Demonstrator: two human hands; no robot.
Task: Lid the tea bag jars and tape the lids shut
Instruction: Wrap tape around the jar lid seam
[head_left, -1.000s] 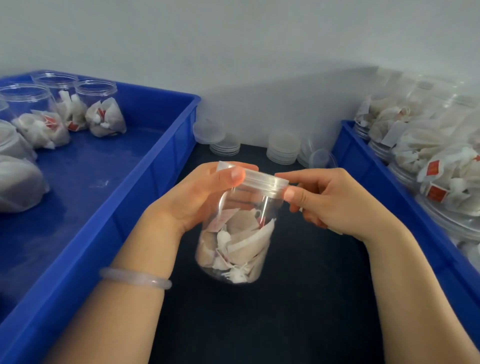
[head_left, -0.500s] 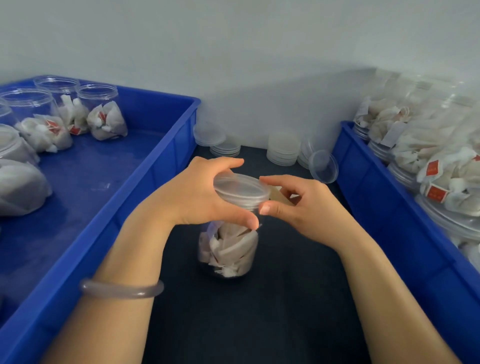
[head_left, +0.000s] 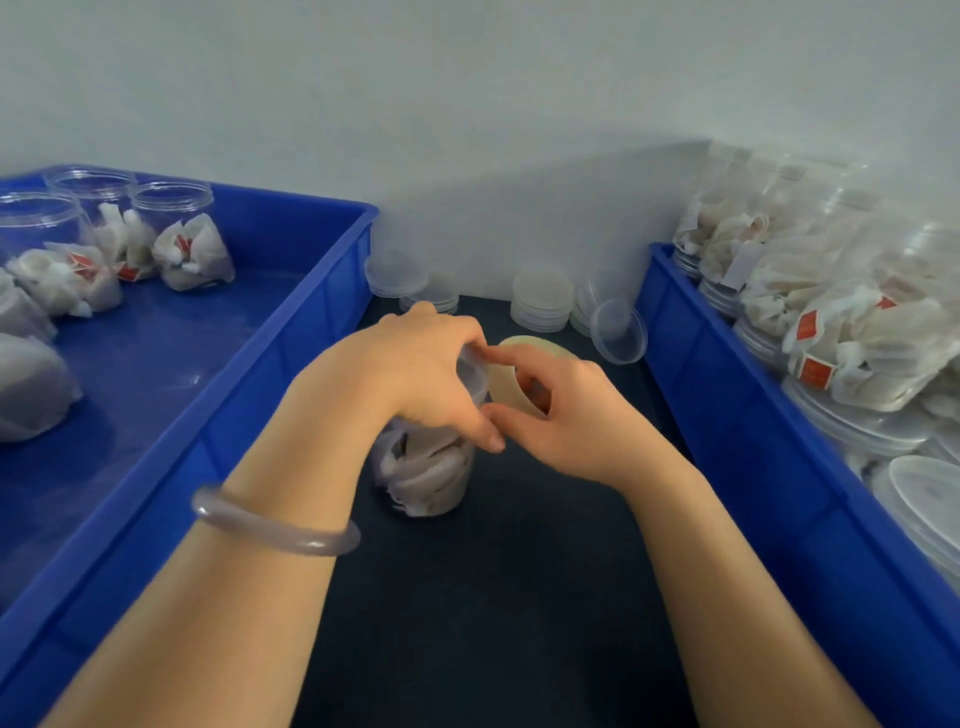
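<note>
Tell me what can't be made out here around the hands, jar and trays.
Head view only.
The lid on the jar: the left hand grips over it, hiding how it sits.
The tape roll: partly behind the right hand holding it; any strip on the lid is too blurred to see.
The nearest jars in the left tray: cut off by the left edge.
The piled jars in the right tray: too blurred to count.

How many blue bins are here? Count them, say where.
2. The left bin sits beside the left hand; the right bin beside the right hand. Others may lie out of view.
</note>
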